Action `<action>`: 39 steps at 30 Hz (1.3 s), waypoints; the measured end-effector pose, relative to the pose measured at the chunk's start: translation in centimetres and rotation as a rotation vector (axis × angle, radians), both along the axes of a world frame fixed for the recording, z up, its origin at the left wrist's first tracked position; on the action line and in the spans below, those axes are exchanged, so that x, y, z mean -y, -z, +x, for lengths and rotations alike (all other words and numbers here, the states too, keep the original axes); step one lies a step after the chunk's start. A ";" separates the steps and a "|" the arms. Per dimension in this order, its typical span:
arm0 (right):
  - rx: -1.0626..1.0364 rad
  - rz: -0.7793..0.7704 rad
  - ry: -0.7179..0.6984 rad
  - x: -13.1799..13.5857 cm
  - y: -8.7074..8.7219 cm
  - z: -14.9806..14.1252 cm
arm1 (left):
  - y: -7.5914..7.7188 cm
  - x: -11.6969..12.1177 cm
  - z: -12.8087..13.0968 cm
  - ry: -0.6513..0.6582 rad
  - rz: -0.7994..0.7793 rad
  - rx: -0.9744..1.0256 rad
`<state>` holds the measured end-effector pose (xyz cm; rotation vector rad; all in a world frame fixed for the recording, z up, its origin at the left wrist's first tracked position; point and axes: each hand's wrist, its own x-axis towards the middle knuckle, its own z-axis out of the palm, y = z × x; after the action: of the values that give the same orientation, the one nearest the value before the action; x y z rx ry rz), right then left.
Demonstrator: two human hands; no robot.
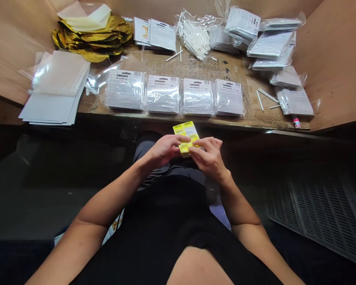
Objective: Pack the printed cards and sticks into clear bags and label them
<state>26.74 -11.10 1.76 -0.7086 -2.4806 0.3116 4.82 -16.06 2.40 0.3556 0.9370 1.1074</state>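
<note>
A small stack of yellow barcode label sheets (pixel 185 130) is between my hands, just below the table's front edge. My left hand (pixel 165 149) grips it from the left, thumb on top and fingers underneath. A pale, bare patch shows in the upper part of the top sheet. My right hand (pixel 209 156) pinches at the sheet's lower right, with fingertips on the labels; whether a single label is between them is too small to see. Beyond my hands stand several clear-wrapped packs with printed white cards, the nearest being a wrapped pack (pixel 198 97) at the table's edge.
Gold foil pieces (pixel 91 37) and white cards (pixel 55 87) lie at the left. A clear bag of white sticks (pixel 195 35) sits at the back, and more wrapped packs (pixel 271 43) are piled at the right. Wooden walls (pixel 332 59) enclose the table. A dark plastic crate (pixel 317 213) stands lower right.
</note>
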 end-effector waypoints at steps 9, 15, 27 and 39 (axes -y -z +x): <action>0.025 -0.132 -0.004 0.2 -0.1 -0.1 | 0.8 0.0 0.4 0.026 0.092 -0.103; 0.012 -0.045 0.013 0.2 -0.4 -0.7 | 1.5 0.0 0.4 0.050 0.169 -0.249; -0.358 -0.334 0.186 -6.9 -4.7 2.5 | 2.0 -0.3 -0.4 -0.212 0.017 -0.138; 0.122 -0.499 0.503 -25.7 -6.4 2.8 | 3.3 0.7 -1.2 -0.118 0.155 -0.377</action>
<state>29.51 14.60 8.12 -1.5555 -2.2393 0.7175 3.64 -16.74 -0.86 0.6589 1.2178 1.2493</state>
